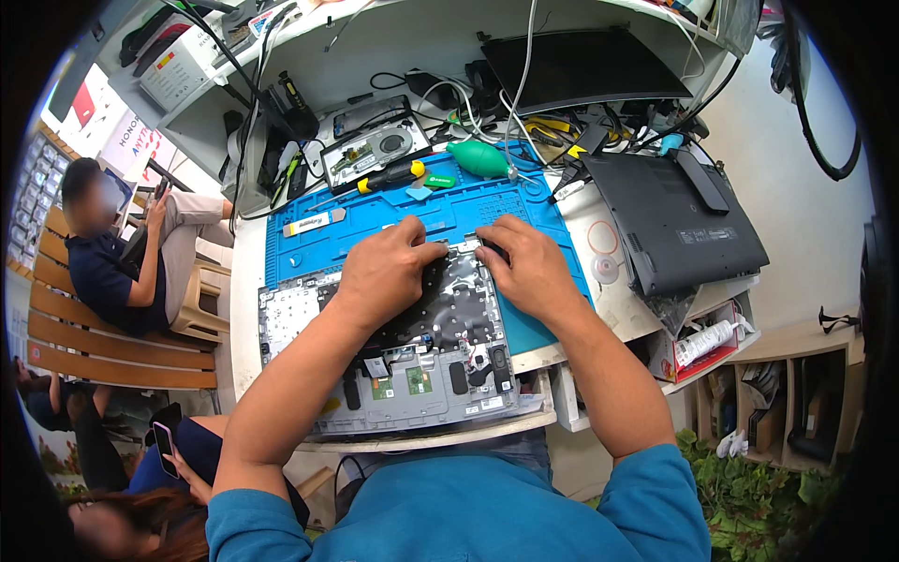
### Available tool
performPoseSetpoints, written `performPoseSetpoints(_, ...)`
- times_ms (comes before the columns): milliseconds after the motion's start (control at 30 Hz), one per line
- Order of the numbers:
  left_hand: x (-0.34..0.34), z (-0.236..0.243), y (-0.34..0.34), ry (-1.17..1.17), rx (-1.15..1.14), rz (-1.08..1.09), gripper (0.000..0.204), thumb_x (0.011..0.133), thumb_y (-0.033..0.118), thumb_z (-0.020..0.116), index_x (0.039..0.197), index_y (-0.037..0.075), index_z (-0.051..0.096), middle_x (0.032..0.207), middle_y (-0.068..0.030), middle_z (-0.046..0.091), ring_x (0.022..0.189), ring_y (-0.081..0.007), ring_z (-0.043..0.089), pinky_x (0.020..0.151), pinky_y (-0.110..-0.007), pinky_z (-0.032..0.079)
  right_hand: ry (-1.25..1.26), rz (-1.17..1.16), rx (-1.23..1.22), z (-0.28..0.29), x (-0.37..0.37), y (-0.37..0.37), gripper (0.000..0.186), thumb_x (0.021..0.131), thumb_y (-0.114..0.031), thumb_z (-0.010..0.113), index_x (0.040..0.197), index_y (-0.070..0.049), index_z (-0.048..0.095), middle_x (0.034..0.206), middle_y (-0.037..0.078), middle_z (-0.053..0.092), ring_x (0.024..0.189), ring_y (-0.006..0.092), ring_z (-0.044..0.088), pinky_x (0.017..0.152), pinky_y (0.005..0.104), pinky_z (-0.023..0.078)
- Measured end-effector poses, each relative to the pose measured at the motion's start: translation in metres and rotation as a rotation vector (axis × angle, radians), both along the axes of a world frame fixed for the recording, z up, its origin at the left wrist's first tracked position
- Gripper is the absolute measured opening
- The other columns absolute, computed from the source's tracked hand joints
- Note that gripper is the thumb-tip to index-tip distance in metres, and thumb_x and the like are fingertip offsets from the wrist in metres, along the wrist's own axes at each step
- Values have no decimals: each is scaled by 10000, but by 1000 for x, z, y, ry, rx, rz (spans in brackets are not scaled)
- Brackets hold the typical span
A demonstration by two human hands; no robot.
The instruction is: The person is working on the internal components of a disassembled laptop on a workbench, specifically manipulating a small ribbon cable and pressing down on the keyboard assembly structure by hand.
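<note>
An opened laptop top case point(431, 387) lies face down, showing black film, small green boards and cables, over a blue silicone mat point(309, 253). My left hand point(384, 272) is curled at its upper middle, thumb and finger on the edge. My right hand point(524, 272) has curled fingers gripping the upper right edge. What the fingertips press is partly hidden. Above my hands lie a yellow-and-black screwdriver point(403, 173), a green air blower point(473, 159), a small green tool point(438, 181) and a white-and-yellow tool point(314, 223).
A dark laptop point(684, 234) sits at the right, above a box with a white tube point(707, 342). Cables, a dark screen point(581, 70) and an opened device point(370, 150) crowd the back. At the left, people sit with phones, one on a slatted bench point(103, 361).
</note>
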State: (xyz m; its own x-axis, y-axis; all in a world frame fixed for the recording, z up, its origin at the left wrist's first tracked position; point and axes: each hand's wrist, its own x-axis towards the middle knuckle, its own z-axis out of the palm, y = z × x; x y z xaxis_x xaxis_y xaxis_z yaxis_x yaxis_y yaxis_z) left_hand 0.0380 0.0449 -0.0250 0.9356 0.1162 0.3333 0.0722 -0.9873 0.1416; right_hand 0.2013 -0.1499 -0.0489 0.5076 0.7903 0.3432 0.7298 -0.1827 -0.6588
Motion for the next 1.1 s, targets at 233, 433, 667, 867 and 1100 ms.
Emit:
performPoseSetpoints(233,-3,-4,1,-22,-112,18,342,894,49,808,1157,252,892,1087,-50,742,911,-325,775,759,-437,625,25,20,5,2,3,-1,231,1025,-183,787,1187,-23,822,1129,140,765,1024,392,751,891,484,602)
performPoseSetpoints(433,-5,0,1,-28,-225,74,306,915,72,829,1160,245,895,1089,-64,753,888,-318,781,748,-433,619,34,25,-5,1,1,-1,230,1031,-175,773,1196,-21,817,1121,144,759,1030,397,747,901,494,598)
performPoseSetpoints(667,4,16,-15,47,-233,-30,271,924,78,830,1140,227,898,1061,-68,753,892,-313,778,772,-432,619,48,28,-9,-3,6,-3,229,1038,-166,756,1203,-19,814,1133,157,755,1055,409,739,926,505,591)
performPoseSetpoints(867,8,10,-20,77,-247,-18,253,928,89,816,1125,224,896,1067,-66,760,904,-325,779,780,-435,625,66,50,-3,1,7,-2,237,1035,-161,756,1212,-16,817,1133,165,757,1050,415,741,931,504,592)
performPoseSetpoints(1100,6,5,-25,55,-233,15,262,926,100,815,1134,239,894,1059,-70,748,867,-344,775,756,-465,628,96,48,-6,2,9,-4,237,1029,-152,765,1213,-15,826,1129,172,763,1042,416,745,923,503,595)
